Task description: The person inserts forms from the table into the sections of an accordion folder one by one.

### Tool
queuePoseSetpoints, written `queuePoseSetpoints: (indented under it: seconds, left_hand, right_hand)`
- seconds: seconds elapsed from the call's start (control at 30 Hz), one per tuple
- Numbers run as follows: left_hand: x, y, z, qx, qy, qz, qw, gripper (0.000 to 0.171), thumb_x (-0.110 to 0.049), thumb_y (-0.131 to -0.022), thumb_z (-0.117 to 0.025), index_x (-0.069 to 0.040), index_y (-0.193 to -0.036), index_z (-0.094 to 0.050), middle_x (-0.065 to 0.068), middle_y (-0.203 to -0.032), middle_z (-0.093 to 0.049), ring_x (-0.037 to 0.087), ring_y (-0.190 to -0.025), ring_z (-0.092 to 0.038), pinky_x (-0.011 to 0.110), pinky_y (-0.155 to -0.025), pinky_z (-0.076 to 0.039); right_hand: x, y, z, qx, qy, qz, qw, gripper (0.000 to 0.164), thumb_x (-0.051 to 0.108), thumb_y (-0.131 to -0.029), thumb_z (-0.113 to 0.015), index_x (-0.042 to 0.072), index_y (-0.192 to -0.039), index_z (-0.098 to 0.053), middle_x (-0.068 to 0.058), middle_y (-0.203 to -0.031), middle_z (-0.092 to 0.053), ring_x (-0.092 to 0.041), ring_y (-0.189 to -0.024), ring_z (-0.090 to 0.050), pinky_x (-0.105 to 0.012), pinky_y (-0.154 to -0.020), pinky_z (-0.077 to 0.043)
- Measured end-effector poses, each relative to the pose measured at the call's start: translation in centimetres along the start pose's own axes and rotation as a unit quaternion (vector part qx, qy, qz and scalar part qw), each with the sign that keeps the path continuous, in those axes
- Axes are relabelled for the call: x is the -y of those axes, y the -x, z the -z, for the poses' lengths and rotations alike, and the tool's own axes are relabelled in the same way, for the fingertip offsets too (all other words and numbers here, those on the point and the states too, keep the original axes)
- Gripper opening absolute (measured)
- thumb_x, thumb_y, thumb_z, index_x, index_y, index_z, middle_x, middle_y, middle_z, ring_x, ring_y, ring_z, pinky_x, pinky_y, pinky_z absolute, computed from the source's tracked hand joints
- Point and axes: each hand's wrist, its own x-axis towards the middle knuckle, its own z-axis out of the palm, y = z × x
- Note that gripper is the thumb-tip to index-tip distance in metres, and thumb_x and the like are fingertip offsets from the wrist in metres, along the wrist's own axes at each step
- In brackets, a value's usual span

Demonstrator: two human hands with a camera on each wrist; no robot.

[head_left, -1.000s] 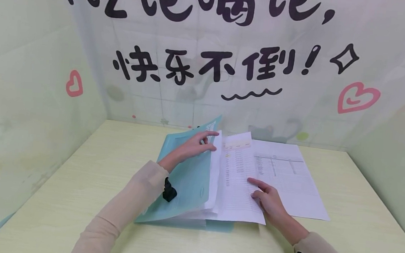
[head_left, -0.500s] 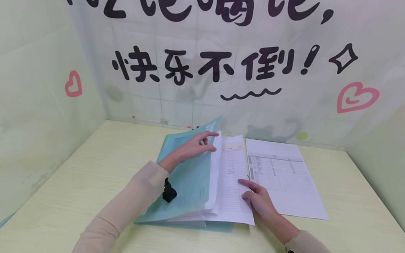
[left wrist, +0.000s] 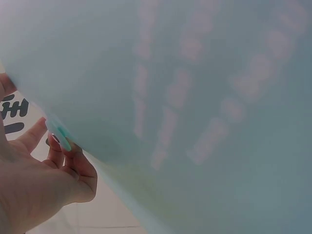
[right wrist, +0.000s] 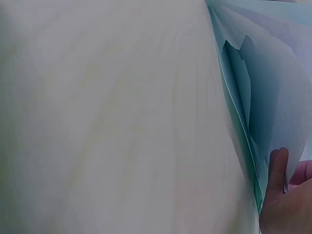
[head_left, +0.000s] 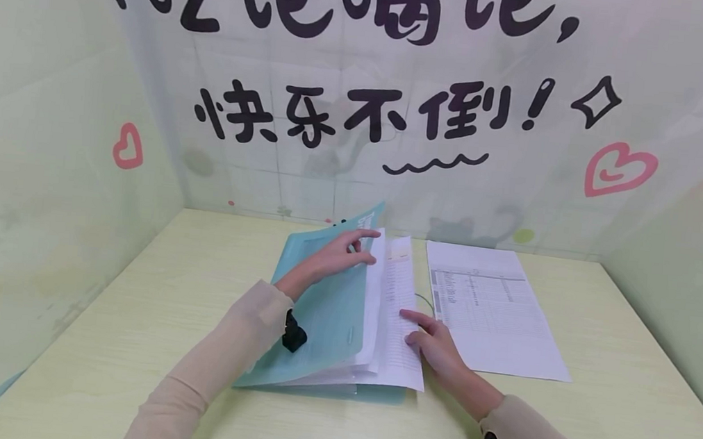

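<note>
A translucent blue-green file folder (head_left: 321, 314) lies in the middle of the table, its cover raised and white papers inside. My left hand (head_left: 339, 252) pinches the cover's right edge near the top and holds it up. In the left wrist view the cover (left wrist: 204, 107) fills most of the picture. A printed sheet with rows of lines (head_left: 399, 300) sits partly within the folder, its right edge sticking out. My right hand (head_left: 441, 346) grips that edge between thumb and fingers. The right wrist view shows the sheet (right wrist: 280, 83) curved upward beside the folder's layers.
Another printed sheet (head_left: 499, 330) with a table on it lies flat on the right of the wooden tabletop (head_left: 184, 267). A thin curved line (head_left: 426, 299) shows between the folder and that sheet. A fabric backdrop (head_left: 306, 167) with black lettering stands behind.
My right hand has moved left with the printed sheet, so more of it is inside the folder. The flat sheet on the right is now fully uncovered. My left hand has stayed put.
</note>
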Motion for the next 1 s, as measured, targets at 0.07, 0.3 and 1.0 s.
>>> queuePoseSetpoints:
  seconds: [0.07, 0.3, 1.0]
  left_hand:
    - [0.1, -0.1, 0.0, 0.001, 0.000, 0.000, 1.0000, 0.048, -0.027, -0.083, -0.058, -0.023, -0.129, -0.044, 0.007, -0.092, -0.042, 0.020, -0.081, -0.041, 0.030, -0.063, -0.033]
    - [0.2, -0.3, 0.0, 0.002, -0.002, 0.002, 1.0000, 0.048, -0.028, -0.083, -0.058, -0.024, -0.129, -0.044, 0.007, -0.092, -0.043, 0.020, -0.082, -0.041, 0.030, -0.063, -0.034]
    - [0.1, -1.1, 0.5, 0.009, 0.003, -0.004, 0.9999, 0.049, -0.026, -0.084, -0.057, -0.020, -0.130, -0.044, 0.007, -0.090, -0.043, 0.020, -0.078, -0.041, 0.029, -0.061, -0.033]
  right_hand:
    - [0.1, -0.1, -0.3, 0.001, -0.002, -0.002, 1.000, 0.045, -0.007, -0.074, -0.046, 0.000, -0.118, -0.054, -0.017, -0.124, -0.044, -0.026, -0.098, -0.046, -0.030, -0.077, -0.040]
    - [0.3, -0.2, -0.8, 0.008, -0.015, -0.001, 1.000, 0.048, -0.010, -0.073, -0.046, -0.002, -0.120, -0.052, -0.019, -0.125, -0.043, -0.028, -0.100, -0.045, -0.032, -0.080, -0.039]
    - [0.4, -0.8, -0.1, 0.020, -0.085, -0.008, 0.996, 0.058, -0.012, -0.074, -0.041, -0.003, -0.130, -0.034, -0.024, -0.112, -0.051, -0.022, -0.085, -0.056, -0.031, -0.069, -0.044]
